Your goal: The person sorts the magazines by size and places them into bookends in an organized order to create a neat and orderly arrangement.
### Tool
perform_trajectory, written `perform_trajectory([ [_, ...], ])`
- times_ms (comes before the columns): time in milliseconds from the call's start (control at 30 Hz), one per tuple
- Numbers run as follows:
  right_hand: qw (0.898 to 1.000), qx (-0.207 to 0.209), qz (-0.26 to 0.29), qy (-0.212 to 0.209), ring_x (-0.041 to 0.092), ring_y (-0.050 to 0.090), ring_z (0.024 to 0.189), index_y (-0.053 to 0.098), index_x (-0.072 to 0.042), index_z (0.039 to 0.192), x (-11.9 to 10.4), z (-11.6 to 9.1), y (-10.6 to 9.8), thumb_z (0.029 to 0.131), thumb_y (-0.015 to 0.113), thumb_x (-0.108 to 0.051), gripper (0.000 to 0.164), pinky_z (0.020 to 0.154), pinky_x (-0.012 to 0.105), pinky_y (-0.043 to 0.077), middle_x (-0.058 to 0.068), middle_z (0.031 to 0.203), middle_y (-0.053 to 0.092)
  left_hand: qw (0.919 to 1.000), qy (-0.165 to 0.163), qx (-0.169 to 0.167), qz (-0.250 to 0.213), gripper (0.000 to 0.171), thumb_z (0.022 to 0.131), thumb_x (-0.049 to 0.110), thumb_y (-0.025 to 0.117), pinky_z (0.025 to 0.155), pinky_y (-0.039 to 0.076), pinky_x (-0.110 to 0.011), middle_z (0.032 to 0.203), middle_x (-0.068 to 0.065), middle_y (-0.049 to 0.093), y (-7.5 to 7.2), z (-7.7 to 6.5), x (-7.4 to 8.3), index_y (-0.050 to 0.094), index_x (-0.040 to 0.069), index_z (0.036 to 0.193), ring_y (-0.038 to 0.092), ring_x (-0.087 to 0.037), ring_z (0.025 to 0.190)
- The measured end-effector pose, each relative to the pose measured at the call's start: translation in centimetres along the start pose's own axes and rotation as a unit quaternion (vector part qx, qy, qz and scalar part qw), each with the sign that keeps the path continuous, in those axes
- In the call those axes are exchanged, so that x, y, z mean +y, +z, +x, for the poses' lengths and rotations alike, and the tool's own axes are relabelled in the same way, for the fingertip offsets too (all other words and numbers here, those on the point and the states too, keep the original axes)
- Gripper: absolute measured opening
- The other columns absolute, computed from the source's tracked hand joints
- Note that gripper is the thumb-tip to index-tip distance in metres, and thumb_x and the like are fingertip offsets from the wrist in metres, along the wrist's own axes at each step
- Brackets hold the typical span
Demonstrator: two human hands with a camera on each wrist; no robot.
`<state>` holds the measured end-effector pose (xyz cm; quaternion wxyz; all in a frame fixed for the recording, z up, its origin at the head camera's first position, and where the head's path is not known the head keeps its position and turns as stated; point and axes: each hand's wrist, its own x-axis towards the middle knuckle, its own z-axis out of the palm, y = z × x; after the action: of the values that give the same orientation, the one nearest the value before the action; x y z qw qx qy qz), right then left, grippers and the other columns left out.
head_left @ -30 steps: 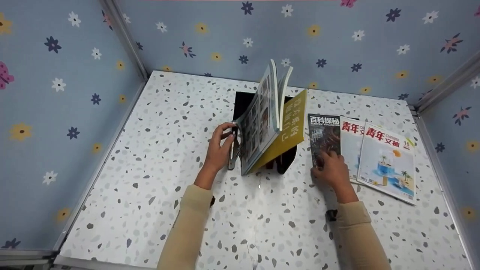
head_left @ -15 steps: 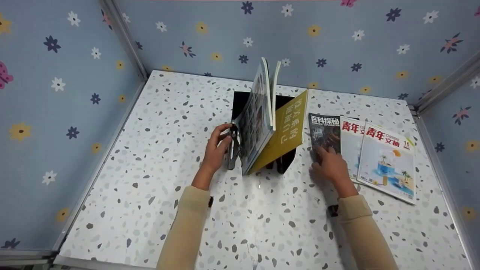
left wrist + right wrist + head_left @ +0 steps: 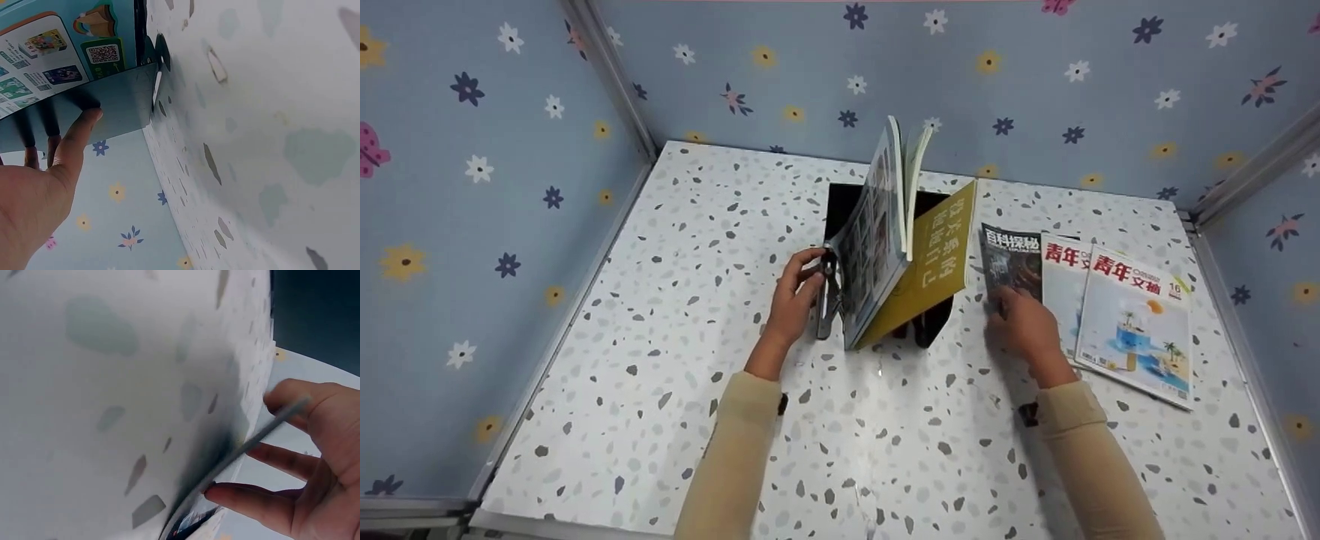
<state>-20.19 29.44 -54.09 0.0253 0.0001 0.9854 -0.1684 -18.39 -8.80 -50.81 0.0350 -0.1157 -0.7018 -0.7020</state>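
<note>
- Touching the black bookend [image 3: 121, 107], beside standing books [image 3: 877, 217], with extended fingers of the left hand [image 3: 793, 300].
- Pinching the dark magazine [image 3: 1009, 255], right of the books, with the nearer right hand [image 3: 1026, 326].
- Stretching lengthwise from that grip toward the back wall [image 3: 1035, 90].

Left hand [image 3: 793, 304] touching left side of black book stand [image 3: 937, 321]. Yellow book [image 3: 934, 255] tilted right in it. Right hand [image 3: 1027, 328] at dark magazine's [image 3: 1011, 264] lower end, grip partly hidden. Pale magazines [image 3: 1136, 319] overlapping alongside.
</note>
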Motion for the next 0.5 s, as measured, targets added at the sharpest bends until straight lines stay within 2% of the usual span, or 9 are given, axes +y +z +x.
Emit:
perform_trajectory([
  [167,0.999,0.005,0.035,0.027,0.039,0.058,0.103,0.045,-0.012,0.144,0.3,-0.1,-1.2,0.085,0.057,-0.011,0.060,0.088,0.056,0.043,0.024,0.127,0.058,1.0000,0.002,0.001,-0.001,0.038,0.100,0.006,0.042,0.084,0.048,-0.031,0.147,-0.018,0.040,0.0,0.0,-0.1,0.045,-0.001,0.138,0.052,-0.034,0.120],
  [300,0.998,0.023,0.058,0.021,0.037,0.058,0.098,0.047,-0.010,0.142,0.7,-0.1,-2.0,0.081,0.053,-0.007,0.061,0.083,0.054,0.043,0.023,0.122,0.061,1.0000,0.007,0.005,0.002,0.038,0.100,0.007,0.041,0.084,0.049,-0.031,0.146,-0.017,0.039,-0.1,0.0,-0.2,0.046,0.001,0.137,0.052,-0.035,0.119],
  [500,0.997,0.038,0.056,0.026,0.044,0.053,0.117,0.032,-0.017,0.152,1.4,-0.3,-2.5,0.085,0.048,-0.003,0.070,0.093,0.059,0.040,0.024,0.139,0.050,1.0000,0.002,0.004,0.005,0.038,0.100,0.008,0.039,0.080,0.047,-0.031,0.147,-0.017,0.038,0.0,-0.1,-0.2,0.046,0.003,0.138,0.052,-0.034,0.118],
])
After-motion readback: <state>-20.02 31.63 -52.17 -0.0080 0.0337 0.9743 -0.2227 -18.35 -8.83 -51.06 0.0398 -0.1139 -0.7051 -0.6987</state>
